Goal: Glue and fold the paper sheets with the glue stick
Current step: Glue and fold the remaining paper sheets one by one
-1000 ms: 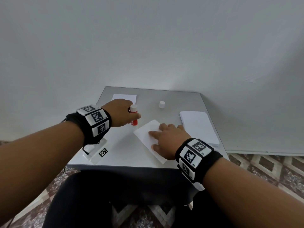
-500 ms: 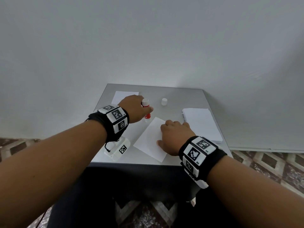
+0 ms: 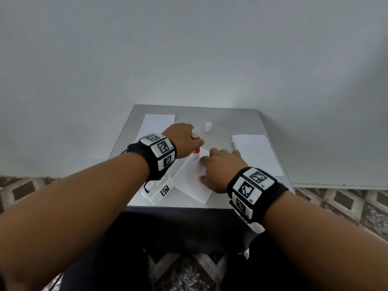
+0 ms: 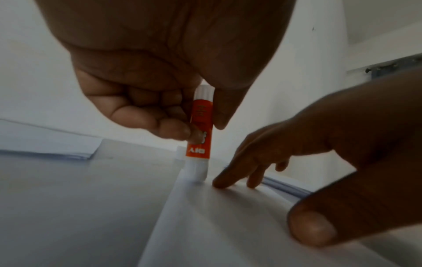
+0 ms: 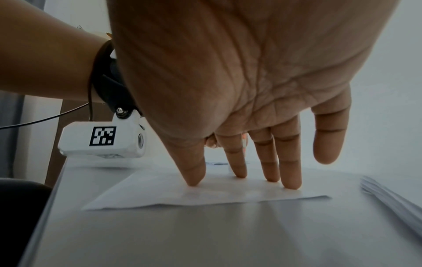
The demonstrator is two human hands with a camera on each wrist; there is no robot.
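A white paper sheet lies slantwise on the small grey table. My left hand grips a red and white glue stick upside down, its glue end touching the sheet's far corner. My right hand lies spread on the sheet, fingertips pressing it flat just right of the stick. In the left wrist view the stick is held between thumb and curled fingers. The glue's white cap stands apart behind the hands.
A stack of white sheets lies at the table's right edge. Another white sheet lies at the far left. A white wall stands close behind the table. Patterned floor tiles show on both sides.
My left hand has carried the glue stick rightward and down onto the sheet's far corner. My right hand has stayed pressing on the sheet, which has turned slightly.
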